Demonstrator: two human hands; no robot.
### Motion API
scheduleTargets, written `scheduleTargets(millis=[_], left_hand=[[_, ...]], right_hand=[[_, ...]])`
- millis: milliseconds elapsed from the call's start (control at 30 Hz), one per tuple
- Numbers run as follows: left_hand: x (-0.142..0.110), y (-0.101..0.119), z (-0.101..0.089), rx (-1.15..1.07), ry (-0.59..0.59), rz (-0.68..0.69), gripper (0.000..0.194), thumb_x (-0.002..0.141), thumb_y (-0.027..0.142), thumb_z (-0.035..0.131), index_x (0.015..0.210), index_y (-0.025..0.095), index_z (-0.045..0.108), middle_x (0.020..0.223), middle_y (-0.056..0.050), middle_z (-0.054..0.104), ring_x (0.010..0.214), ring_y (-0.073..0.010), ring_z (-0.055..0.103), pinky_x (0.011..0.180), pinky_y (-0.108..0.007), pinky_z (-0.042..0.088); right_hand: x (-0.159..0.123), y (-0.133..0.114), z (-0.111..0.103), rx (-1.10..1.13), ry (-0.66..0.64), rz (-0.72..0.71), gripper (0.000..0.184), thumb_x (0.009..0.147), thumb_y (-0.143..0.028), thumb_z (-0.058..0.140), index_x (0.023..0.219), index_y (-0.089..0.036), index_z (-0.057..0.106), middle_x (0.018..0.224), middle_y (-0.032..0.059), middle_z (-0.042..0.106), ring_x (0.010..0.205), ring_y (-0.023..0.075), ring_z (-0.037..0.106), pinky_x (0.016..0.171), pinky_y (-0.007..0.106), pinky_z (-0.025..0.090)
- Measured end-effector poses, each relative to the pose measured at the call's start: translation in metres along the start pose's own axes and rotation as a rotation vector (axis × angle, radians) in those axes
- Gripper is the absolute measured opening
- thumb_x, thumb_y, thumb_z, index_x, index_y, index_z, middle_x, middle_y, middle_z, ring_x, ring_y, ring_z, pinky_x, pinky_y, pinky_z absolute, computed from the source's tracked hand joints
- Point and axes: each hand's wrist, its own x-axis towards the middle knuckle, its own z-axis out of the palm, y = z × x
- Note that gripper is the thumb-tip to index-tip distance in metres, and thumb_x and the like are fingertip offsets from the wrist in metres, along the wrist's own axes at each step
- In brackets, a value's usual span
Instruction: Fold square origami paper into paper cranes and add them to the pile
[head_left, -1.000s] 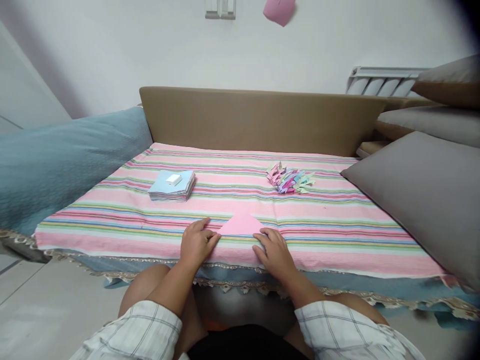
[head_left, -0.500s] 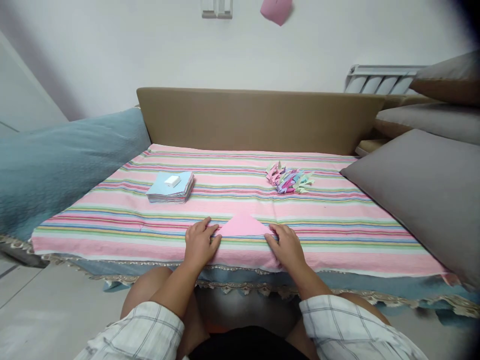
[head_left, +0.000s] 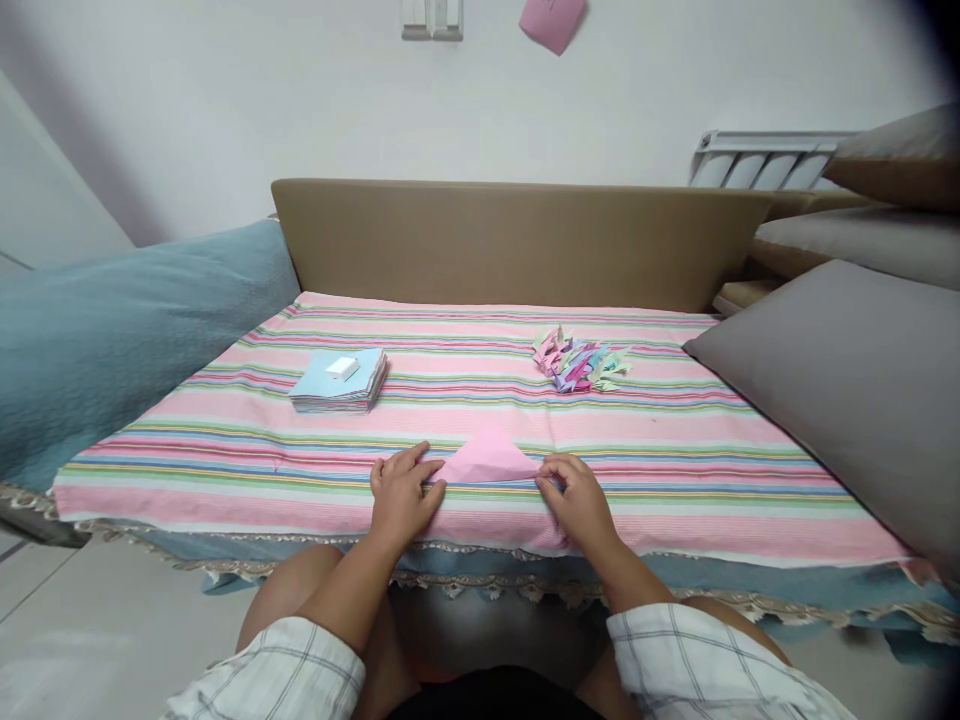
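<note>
A pink sheet of paper (head_left: 489,458), folded into a triangle, lies on the striped cloth in front of me with its long edge toward me. At its left corner, my left hand (head_left: 403,492) has the tip between thumb and index finger, while its other fingers rest spread on the cloth. My right hand (head_left: 579,500) pinches the right corner, its fingers curled together. Farther back on the right is a pile of small folded paper pieces (head_left: 581,362) in several colours. A stack of coloured paper (head_left: 339,398) sits back on the left, topped by a small white block (head_left: 343,368).
The striped cloth (head_left: 450,400) covers the seat of a sofa with a brown backrest (head_left: 510,245). Grey cushions (head_left: 840,390) line the right side, and a blue-covered armrest (head_left: 150,320) borders the left. A pink paper (head_left: 553,22) hangs on the wall.
My right fingers have closed on the triangle's right corner, and my left thumb and index finger have drawn in at the left corner. The paper's lower edge looks slightly lifted.
</note>
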Motion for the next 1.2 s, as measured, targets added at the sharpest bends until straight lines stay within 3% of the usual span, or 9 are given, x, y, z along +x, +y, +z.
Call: scheduleTargets(millis=[300,400,533,733,867,967,1067,1200], left_hand=[[0.023,0.012,0.005,-0.111,0.075,0.066,0.010,0.077,0.021,0.055,0.075,0.026,0.063,0.115,-0.001,0.063,0.107,-0.0230,0.054,0.103,-0.056,0.019],[0.035,0.015,0.010,-0.107,0.125,0.040,0.015,0.079,0.022,0.052,0.090,0.026,0.062,0.119,-0.003,0.061,0.110,-0.0234,0.053,0.103,-0.053,0.023],[0.033,0.015,0.016,-0.057,0.164,0.103,0.041,0.077,0.020,0.051,0.117,0.025,0.051,0.131,-0.009,0.050,0.118,-0.0264,0.046,0.103,-0.050,0.025],[0.011,0.020,0.010,-0.009,0.046,0.367,0.051,0.072,0.023,0.054,0.122,0.026,0.047,0.138,-0.010,0.042,0.123,-0.0287,0.039,0.105,-0.056,0.014],[0.007,0.022,0.009,-0.006,0.067,0.388,0.050,0.073,0.043,0.060,0.118,0.025,0.050,0.135,-0.011,0.047,0.121,-0.0300,0.041,0.105,-0.058,0.012],[0.008,0.018,0.010,-0.018,0.167,0.316,0.027,0.076,0.037,0.060,0.099,0.023,0.059,0.128,-0.010,0.053,0.112,-0.0275,0.048,0.102,-0.053,0.024],[0.011,0.010,0.012,-0.079,0.177,0.337,0.007,0.077,0.026,0.058,0.081,0.022,0.062,0.120,-0.009,0.059,0.099,-0.0231,0.056,0.090,-0.042,0.042],[0.021,0.005,0.014,-0.184,0.134,0.376,0.015,0.076,0.013,0.051,0.081,0.022,0.062,0.107,-0.006,0.065,0.095,-0.0177,0.060,0.079,-0.030,0.050]], right_hand=[[0.004,-0.002,0.000,0.099,0.054,0.082,0.015,0.074,-0.021,0.044,0.078,-0.021,0.059,0.090,0.0054,0.065,0.087,0.0213,0.059,0.077,0.035,0.046],[0.005,-0.002,0.001,0.068,0.091,0.113,0.016,0.074,-0.021,0.045,0.079,-0.020,0.060,0.084,0.0051,0.065,0.081,0.0207,0.059,0.075,0.034,0.046],[0.007,-0.003,0.001,0.044,0.116,0.121,0.015,0.077,-0.025,0.048,0.082,-0.019,0.061,0.084,0.0054,0.065,0.080,0.0202,0.059,0.073,0.033,0.046],[0.006,-0.010,0.002,0.021,0.196,0.111,0.017,0.081,-0.033,0.050,0.080,-0.019,0.060,0.076,0.0036,0.062,0.071,0.0176,0.056,0.068,0.030,0.044],[-0.002,-0.020,0.005,-0.061,0.220,0.010,0.012,0.082,-0.026,0.050,0.077,-0.020,0.060,0.070,0.0023,0.057,0.068,0.0171,0.052,0.068,0.031,0.042],[-0.010,-0.029,0.009,-0.167,0.210,-0.114,0.009,0.079,-0.022,0.053,0.075,-0.021,0.062,0.076,0.0040,0.055,0.078,0.0200,0.051,0.075,0.035,0.039],[-0.013,-0.032,0.011,-0.178,0.203,-0.190,0.008,0.077,-0.020,0.055,0.074,-0.022,0.062,0.087,0.0047,0.053,0.086,0.0211,0.050,0.080,0.038,0.038],[-0.007,-0.033,0.006,-0.137,0.226,-0.293,0.012,0.077,-0.014,0.052,0.074,-0.022,0.060,0.094,0.0048,0.054,0.089,0.0202,0.050,0.081,0.037,0.038]])
